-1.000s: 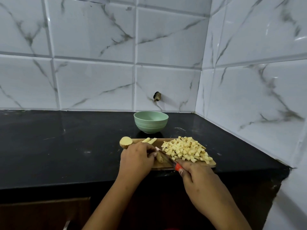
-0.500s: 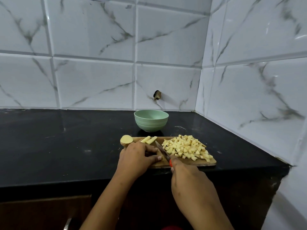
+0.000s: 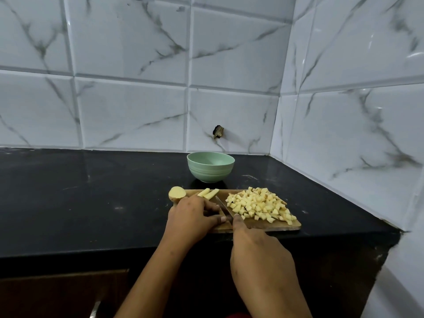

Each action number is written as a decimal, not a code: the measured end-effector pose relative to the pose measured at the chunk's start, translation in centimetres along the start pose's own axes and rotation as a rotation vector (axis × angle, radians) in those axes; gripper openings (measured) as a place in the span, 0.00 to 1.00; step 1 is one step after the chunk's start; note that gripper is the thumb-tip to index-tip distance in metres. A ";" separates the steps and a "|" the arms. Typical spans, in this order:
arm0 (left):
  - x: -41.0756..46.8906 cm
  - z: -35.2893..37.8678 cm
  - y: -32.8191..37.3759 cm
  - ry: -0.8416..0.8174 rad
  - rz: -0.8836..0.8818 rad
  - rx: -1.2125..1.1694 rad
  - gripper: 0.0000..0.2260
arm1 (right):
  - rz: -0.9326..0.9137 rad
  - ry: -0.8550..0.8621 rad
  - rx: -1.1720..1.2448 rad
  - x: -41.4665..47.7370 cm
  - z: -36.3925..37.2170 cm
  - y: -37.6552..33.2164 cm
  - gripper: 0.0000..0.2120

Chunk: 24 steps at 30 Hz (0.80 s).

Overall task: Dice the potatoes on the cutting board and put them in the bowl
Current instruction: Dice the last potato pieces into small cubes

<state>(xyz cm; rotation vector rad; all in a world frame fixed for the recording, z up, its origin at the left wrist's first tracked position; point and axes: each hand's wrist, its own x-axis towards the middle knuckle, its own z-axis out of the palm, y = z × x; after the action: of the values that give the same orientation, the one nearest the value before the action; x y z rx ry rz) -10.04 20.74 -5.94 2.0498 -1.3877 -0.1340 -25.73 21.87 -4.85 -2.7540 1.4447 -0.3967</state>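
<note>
A wooden cutting board (image 3: 270, 226) lies near the counter's front edge. A heap of diced potato (image 3: 259, 205) covers its right half. Potato strips (image 3: 208, 193) and a potato end piece (image 3: 177, 193) sit at its far left. My left hand (image 3: 192, 214) curls over potato pieces on the board, which it hides. My right hand (image 3: 257, 251) grips a knife; the blade (image 3: 223, 208) slants down between my left fingers and the diced heap. A green bowl (image 3: 210, 166) stands behind the board and looks to hold nothing.
The black counter (image 3: 91, 198) stretches wide to the left. White marble tiles close off the back and the right side. The counter's front edge runs just below the board, with a dark cabinet front underneath.
My right hand has drawn back toward me and the blade has swung more upright, lying close against my left fingers. My left hand stays in place on the board.
</note>
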 end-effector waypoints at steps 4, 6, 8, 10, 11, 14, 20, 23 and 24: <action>0.1 0.0 0.0 -0.010 0.002 0.000 0.11 | -0.002 -0.007 0.003 0.2 0.0 0.1 0.31; 0.2 -0.1 0.0 -0.016 0.005 0.004 0.12 | -0.016 -0.007 0.004 0.5 -0.3 0.2 0.31; 0.3 -0.2 0.0 -0.026 0.017 0.003 0.12 | -0.039 0.022 0.013 0.8 -0.4 0.4 0.31; 0.3 -0.3 0.1 -0.036 0.030 0.007 0.12 | -0.055 0.052 0.018 1.2 -0.5 0.6 0.29; 0.4 -0.3 0.1 -0.037 0.036 0.010 0.12 | -0.057 0.062 0.012 1.4 -0.4 0.6 0.29; 0.6 -0.3 0.1 -0.048 0.034 0.028 0.11 | -0.049 0.051 -0.023 2.0 0.2 -0.2 0.28; 0.4 -0.2 0.8 -0.035 0.063 0.092 0.09 | 0.009 -0.033 -0.024 3.5 1.0 -1.2 0.25; 0.6 -0.2 1.2 -0.031 0.043 0.149 0.09 | 0.009 -0.066 -0.012 3.3 0.6 -1.5 0.24; 0.6 -0.3 1.3 -0.032 0.035 0.154 0.09 | 0.004 -0.081 -0.005 3.2 0.5 -1.5 0.23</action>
<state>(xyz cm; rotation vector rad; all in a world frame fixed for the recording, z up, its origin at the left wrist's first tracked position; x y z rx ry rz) -10.66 20.06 -4.81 2.1559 -1.4940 -0.0464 -22.69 20.09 -4.47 -2.7362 1.4343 -0.2779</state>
